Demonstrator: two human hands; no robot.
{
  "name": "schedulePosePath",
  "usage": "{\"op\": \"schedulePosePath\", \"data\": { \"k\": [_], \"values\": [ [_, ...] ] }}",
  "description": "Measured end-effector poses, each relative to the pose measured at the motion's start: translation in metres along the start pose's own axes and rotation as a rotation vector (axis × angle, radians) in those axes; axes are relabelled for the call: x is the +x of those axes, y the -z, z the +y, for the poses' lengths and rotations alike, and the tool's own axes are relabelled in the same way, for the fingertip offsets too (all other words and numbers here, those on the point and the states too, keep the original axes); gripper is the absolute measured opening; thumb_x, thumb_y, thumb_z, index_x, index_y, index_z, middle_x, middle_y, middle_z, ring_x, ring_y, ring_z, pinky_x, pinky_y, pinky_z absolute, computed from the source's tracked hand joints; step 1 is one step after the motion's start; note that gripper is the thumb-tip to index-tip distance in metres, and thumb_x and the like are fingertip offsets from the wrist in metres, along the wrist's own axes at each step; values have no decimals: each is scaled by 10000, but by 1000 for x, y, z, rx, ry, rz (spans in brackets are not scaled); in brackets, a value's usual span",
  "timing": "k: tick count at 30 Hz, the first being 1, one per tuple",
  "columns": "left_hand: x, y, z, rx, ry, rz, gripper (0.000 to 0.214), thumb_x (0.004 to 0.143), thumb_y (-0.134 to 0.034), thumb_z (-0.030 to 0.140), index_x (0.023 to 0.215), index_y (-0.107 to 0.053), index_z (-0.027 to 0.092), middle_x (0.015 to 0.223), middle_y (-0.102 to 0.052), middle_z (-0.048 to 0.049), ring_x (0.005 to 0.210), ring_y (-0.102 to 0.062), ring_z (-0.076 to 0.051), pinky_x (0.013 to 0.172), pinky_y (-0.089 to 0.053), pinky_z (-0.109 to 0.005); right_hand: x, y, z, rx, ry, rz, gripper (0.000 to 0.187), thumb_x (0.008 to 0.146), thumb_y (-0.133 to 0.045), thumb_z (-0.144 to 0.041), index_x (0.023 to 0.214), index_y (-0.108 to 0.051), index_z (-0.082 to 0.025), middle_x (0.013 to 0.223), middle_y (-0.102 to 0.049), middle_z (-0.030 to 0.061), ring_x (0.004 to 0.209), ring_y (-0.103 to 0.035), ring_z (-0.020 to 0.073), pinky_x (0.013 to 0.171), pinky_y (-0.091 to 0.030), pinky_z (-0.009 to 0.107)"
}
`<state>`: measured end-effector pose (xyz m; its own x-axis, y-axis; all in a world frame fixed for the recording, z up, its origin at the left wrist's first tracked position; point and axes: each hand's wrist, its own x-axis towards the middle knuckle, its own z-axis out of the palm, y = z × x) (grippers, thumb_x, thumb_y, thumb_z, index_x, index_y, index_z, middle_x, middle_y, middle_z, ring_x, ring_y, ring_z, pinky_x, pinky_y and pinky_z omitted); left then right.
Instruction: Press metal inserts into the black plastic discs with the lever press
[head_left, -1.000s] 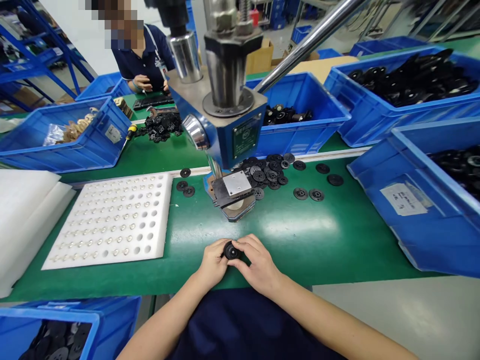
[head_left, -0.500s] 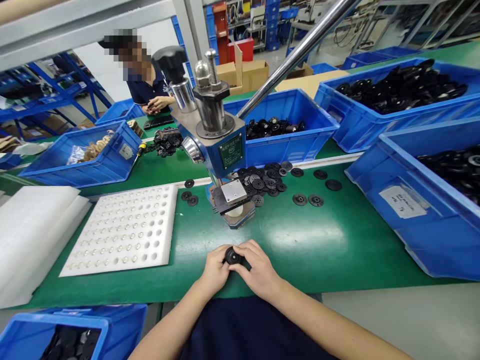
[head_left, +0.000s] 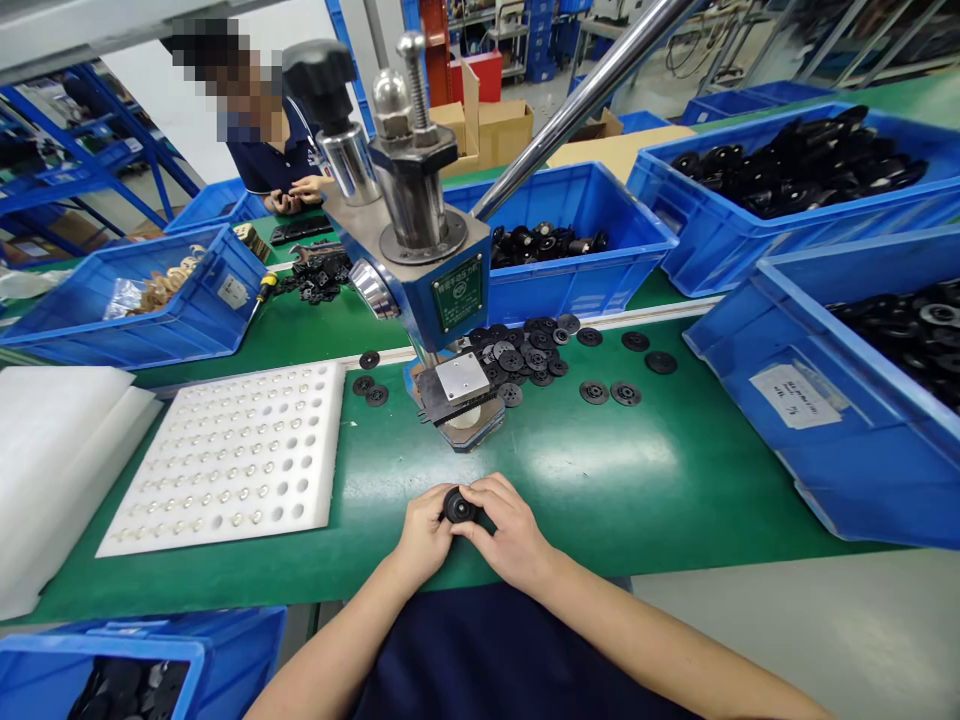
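Both hands grip a small round black part [head_left: 459,506] with a stepped hub and a pale centre, close to my body over the green bench. My left hand [head_left: 424,537] is closed on its left side. From the right, the thumb and fingers of my right hand [head_left: 511,530] pinch it; its underside is hidden. Beyond the hands stands a blue hand press [head_left: 420,250], with a metal block [head_left: 463,378] on its base. A pile of flat black discs [head_left: 525,352] lies beside the press.
At left lies a white foam tray [head_left: 328,450] with rows of small pale parts, beside stacked foam sheets [head_left: 60,470]. Blue bins [head_left: 810,440] of black parts line the right and back. The press's long lever [head_left: 577,120] slants up right. A co-worker [head_left: 262,150] sits across the bench.
The view has shifted slightly, so the bench and press appear moved a little left and up. Both hands keep hold of the round black part.
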<state>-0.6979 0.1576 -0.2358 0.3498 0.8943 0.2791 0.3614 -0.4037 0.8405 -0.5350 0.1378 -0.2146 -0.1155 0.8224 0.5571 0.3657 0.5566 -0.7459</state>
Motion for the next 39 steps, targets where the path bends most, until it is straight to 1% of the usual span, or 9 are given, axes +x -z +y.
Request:
{"op": "schedulePosePath", "data": {
  "k": [11, 16, 20, 24, 28, 30, 33, 36, 39],
  "values": [
    [5, 0, 3, -11, 51, 5, 165, 843, -548, 176, 860, -712, 177, 772, -720, -63, 717, -677, -208, 687, -561, -344, 5, 2, 5, -136, 12, -46, 257, 873, -694, -292, 1098, -625, -188, 904, -670, 63, 872, -609, 196, 787, -527, 380],
    [5, 5, 8, -277, 312, -97, 185, 852, -672, 293, 990, -633, 176, 816, -693, -33, 716, -630, -163, 642, -516, -272, 11, 17, 3, -87, -116, -75, 220, 924, -617, -384, 1035, -643, -196, 804, -649, 44, 791, -609, 187, 754, -523, 355],
    [12, 33, 23, -342, 413, -115, 220, 853, -708, 343, 956, -619, 170, 784, -655, -12, 701, -595, -139, 631, -471, -242, 10, 38, 5, 69, -229, -122, 307, 940, -562, -440, 1105, -651, -197, 795, -655, 37, 722, -611, 160, 685, -532, 300],
    [44, 74, 61, -244, 326, 51, 252, 830, -730, 361, 977, -673, 165, 785, -659, -22, 684, -589, -138, 626, -468, -247, 1, 47, 20, 56, -341, -67, 346, 978, -473, -440, 1077, -676, -178, 758, -669, 34, 661, -622, 147, 628, -534, 273],
    [91, 97, 106, -105, 46, 244, 206, 774, -768, 341, 873, -699, 173, 863, -696, -44, 822, -631, -176, 759, -516, -287, -8, 44, 34, -21, -370, 6, 322, 995, -453, -384, 1040, -692, -174, 755, -680, 41, 665, -645, 156, 613, -538, 276],
    [112, 98, 122, -89, 0, 272, 199, 777, -747, 321, 904, -701, 176, 954, -735, -66, 921, -663, -205, 843, -529, -324, -5, 44, 35, -87, -291, 86, 278, 985, -485, -359, 1035, -693, -182, 849, -701, 65, 731, -662, 167, 646, -551, 290],
    [136, 90, 131, -103, 62, 262, 210, 777, -723, 328, 914, -687, 173, 954, -770, -75, 889, -700, -212, 832, -546, -336, 15, 50, 31, -201, -135, 193, 321, 967, -525, -354, 1223, -638, -197, 1155, -683, 121, 1068, -648, 236, 877, -557, 394],
    [150, 79, 127, -108, 103, 263, 221, 745, -734, 351, 858, -674, 171, 883, -781, -72, 820, -712, -218, 795, -548, -337, 48, 56, 25, -274, -50, 145, 524, 971, -514, -389, 1463, -452, -218, 1395, -565, 131, 1330, -499, 284, 1079, -439, 513],
    [158, 70, 118, -118, 98, 233, 219, 756, -716, 326, 910, -698, 171, 921, -784, -75, 869, -717, -227, 829, -542, -342, 79, 56, 18, -314, 20, 46, 615, 977, -504, -426, 1533, -339, -221, 1489, -483, 124, 1418, -412, 294, 1124, -388, 543]
  ]
}}
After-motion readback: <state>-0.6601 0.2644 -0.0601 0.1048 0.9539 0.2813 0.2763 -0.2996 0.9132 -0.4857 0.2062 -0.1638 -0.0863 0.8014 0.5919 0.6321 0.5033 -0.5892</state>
